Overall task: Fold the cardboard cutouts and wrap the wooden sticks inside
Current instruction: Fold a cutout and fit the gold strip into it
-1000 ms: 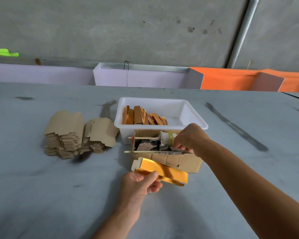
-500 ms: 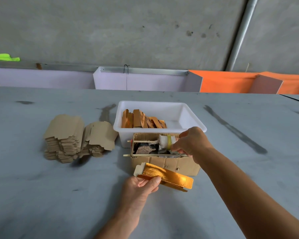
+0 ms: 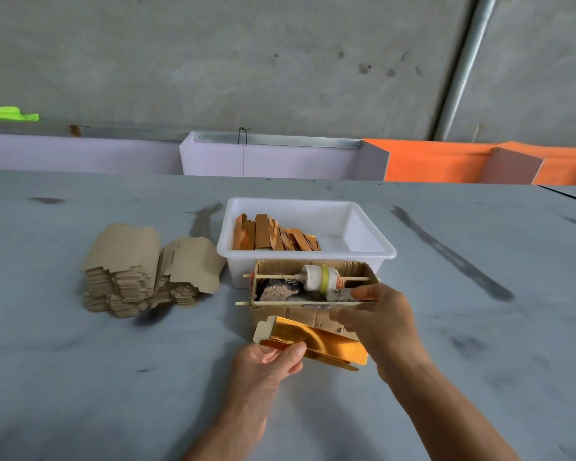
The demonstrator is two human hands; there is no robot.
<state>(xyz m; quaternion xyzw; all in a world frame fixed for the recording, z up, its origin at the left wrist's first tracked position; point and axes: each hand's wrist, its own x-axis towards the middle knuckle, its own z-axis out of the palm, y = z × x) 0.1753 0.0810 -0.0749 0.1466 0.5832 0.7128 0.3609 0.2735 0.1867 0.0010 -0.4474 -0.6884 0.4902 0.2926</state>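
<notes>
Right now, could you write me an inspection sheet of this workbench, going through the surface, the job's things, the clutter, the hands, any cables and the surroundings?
Surface: grey table with dark smudges.
Job's things: gold cardboard cutout, partly folded, in the left hand; two stacks of flat brown cutouts; white tub with finished gold wraps leaning inside.
Clutter: open cardboard box with two thin sticks across it, one carrying a white roller.
Hands: left hand pinches the gold cutout; right hand hovers over the box front, fingers loosely curled; whether it holds anything cannot be told.
Cables: thin dark wire hanging on the white divider.
Surroundings: concrete wall, grey pipe, white and orange dividers.
</notes>
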